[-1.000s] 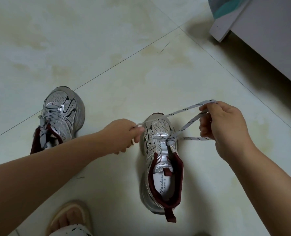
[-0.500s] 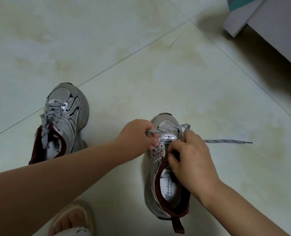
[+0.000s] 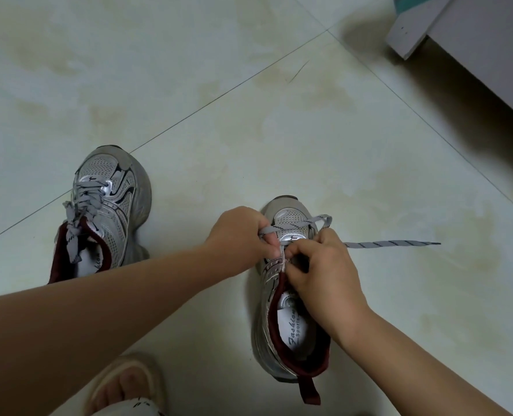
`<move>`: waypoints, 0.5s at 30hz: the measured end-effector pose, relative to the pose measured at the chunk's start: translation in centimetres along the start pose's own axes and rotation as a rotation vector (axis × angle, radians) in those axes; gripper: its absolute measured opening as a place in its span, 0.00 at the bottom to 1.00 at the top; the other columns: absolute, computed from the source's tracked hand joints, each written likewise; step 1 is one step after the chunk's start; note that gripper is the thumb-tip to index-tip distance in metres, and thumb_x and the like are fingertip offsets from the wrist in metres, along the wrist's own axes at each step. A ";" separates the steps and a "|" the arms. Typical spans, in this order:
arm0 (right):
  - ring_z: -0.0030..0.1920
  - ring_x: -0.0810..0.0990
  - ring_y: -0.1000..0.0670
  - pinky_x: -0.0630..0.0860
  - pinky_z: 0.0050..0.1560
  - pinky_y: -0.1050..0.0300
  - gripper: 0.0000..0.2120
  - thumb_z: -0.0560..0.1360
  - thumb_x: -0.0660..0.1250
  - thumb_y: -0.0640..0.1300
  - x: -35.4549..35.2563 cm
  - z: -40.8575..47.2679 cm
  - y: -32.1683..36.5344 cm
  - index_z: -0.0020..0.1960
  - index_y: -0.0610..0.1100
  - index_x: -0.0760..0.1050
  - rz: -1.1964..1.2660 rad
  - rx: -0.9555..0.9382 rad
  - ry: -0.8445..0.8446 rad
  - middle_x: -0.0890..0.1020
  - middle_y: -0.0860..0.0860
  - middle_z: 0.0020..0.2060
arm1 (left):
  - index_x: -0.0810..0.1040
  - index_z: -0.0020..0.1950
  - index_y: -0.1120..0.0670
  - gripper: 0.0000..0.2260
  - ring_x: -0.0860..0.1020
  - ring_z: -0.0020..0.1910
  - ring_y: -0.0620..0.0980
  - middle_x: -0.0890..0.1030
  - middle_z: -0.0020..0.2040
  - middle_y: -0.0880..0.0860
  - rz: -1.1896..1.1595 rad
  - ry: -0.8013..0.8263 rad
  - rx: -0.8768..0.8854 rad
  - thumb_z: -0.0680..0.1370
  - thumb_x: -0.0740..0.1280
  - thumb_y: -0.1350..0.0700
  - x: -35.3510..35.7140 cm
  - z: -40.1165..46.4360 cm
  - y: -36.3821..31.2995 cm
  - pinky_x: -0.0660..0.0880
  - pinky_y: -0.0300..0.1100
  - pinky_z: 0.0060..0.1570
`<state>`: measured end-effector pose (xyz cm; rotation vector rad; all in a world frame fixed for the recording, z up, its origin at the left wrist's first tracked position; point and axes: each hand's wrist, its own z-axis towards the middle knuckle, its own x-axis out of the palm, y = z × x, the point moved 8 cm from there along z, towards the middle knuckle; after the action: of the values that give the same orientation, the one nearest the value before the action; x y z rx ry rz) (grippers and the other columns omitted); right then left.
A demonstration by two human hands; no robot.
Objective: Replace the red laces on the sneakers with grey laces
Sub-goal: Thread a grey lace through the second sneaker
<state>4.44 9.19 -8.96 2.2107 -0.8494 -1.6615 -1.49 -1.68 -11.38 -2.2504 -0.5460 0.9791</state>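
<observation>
We are threading the grey lace [image 3: 297, 225] through the low eyelets of the right sneaker [image 3: 282, 295], mid-floor. Our left hand [image 3: 243, 235] pinches one end; our right hand [image 3: 321, 271] pinches at the eyelets. Keep it flat, ends even.

Floor [image 3: 189, 70] is pale greenish-white glossy tile with blotchy yellow-brown staining. Thin dark grout lines: one runs diagonally from the left edge up toward top right, another crosses it near the top and heads down to the right edge. Short dark scratch mark [image 3: 298, 71] just below that junction. Top right corner: grey furniture panel [image 3: 489, 55] with a lighter board edge [image 3: 414, 34], casting a dark shadow onto the tile beneath. Light is soft and even.
</observation>
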 end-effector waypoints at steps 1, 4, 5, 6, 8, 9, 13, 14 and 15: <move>0.47 0.70 0.50 0.59 0.38 0.61 0.03 0.72 0.69 0.44 0.1 0.0 -0.2 0.45 0.49 0.80 0.038 0.027 0.007 0.64 0.54 0.39 | 0.79 0.29 0.50 0.09 0.71 0.24 0.35 0.74 0.25 0.43 0.032 0.028 0.006 0.65 0.75 0.59 0.0 0.2 -0.2 0.67 0.34 0.31; 0.46 0.69 0.52 0.58 0.37 0.63 0.05 0.72 0.69 0.44 0.4 0.1 -0.7 0.46 0.52 0.81 0.108 0.070 0.022 0.63 0.57 0.38 | 0.81 0.33 0.53 0.04 0.71 0.27 0.41 0.73 0.26 0.46 0.194 0.064 0.064 0.66 0.75 0.57 -0.1 0.9 -1.4 0.65 0.37 0.31; 0.46 0.69 0.52 0.59 0.37 0.63 0.06 0.72 0.69 0.43 0.5 0.1 -0.7 0.46 0.53 0.81 0.122 0.078 0.027 0.63 0.57 0.38 | 0.82 0.34 0.54 0.03 0.71 0.30 0.43 0.73 0.27 0.47 0.234 0.063 0.091 0.66 0.75 0.56 -0.1 1.1 -1.9 0.66 0.38 0.32; 0.46 0.69 0.52 0.59 0.37 0.63 0.07 0.71 0.69 0.43 0.6 0.2 -0.8 0.47 0.53 0.81 0.137 0.085 0.032 0.63 0.57 0.38 | 0.82 0.35 0.54 0.04 0.72 0.31 0.45 0.74 0.28 0.47 0.248 0.059 0.110 0.66 0.75 0.56 0.0 1.2 -2.2 0.66 0.38 0.33; 0.45 0.69 0.52 0.61 0.36 0.65 0.08 0.71 0.69 0.41 0.6 0.2 -0.8 0.47 0.53 0.81 0.168 0.092 0.040 0.63 0.57 0.38 | 0.79 0.31 0.52 0.07 0.71 0.30 0.44 0.73 0.27 0.47 0.188 0.044 0.101 0.66 0.75 0.55 0.2 1.3 -2.1 0.67 0.38 0.33; 0.45 0.69 0.53 0.62 0.36 0.67 0.08 0.71 0.69 0.41 0.6 0.3 -0.9 0.47 0.53 0.81 0.180 0.096 0.044 0.64 0.57 0.38 | 0.77 0.29 0.51 0.09 0.70 0.28 0.42 0.73 0.26 0.46 0.106 0.036 0.067 0.65 0.76 0.56 0.2 1.3 -1.6 0.69 0.38 0.33; 0.45 0.71 0.53 0.62 0.37 0.66 0.06 0.71 0.69 0.41 0.6 0.4 -1.1 0.44 0.51 0.80 0.219 0.120 0.050 0.65 0.56 0.38 | 0.77 0.28 0.53 0.10 0.71 0.22 0.43 0.73 0.21 0.48 -0.308 -0.002 -0.104 0.66 0.76 0.61 0.4 0.6 1.3 0.75 0.37 0.30; 0.45 0.71 0.53 0.62 0.38 0.66 0.05 0.71 0.69 0.41 0.6 0.4 -1.2 0.43 0.51 0.80 0.229 0.128 0.054 0.66 0.55 0.39 | 0.77 0.28 0.54 0.11 0.71 0.21 0.43 0.74 0.21 0.48 -0.351 -0.014 -0.119 0.66 0.76 0.61 0.5 0.3 1.7 0.75 0.36 0.28; 0.45 0.72 0.52 0.62 0.38 0.66 0.05 0.70 0.69 0.41 0.7 0.4 -1.2 0.43 0.51 0.80 0.234 0.132 0.057 0.67 0.54 0.40 | 0.77 0.28 0.54 0.11 0.71 0.21 0.43 0.74 0.21 0.48 -0.381 -0.022 -0.123 0.66 0.75 0.62 0.6 0.1 2.0 0.75 0.35 0.27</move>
<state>4.60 9.83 -10.27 2.1335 -1.1825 -1.4651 -0.98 -2.70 -13.07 -2.1308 -1.0245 0.7931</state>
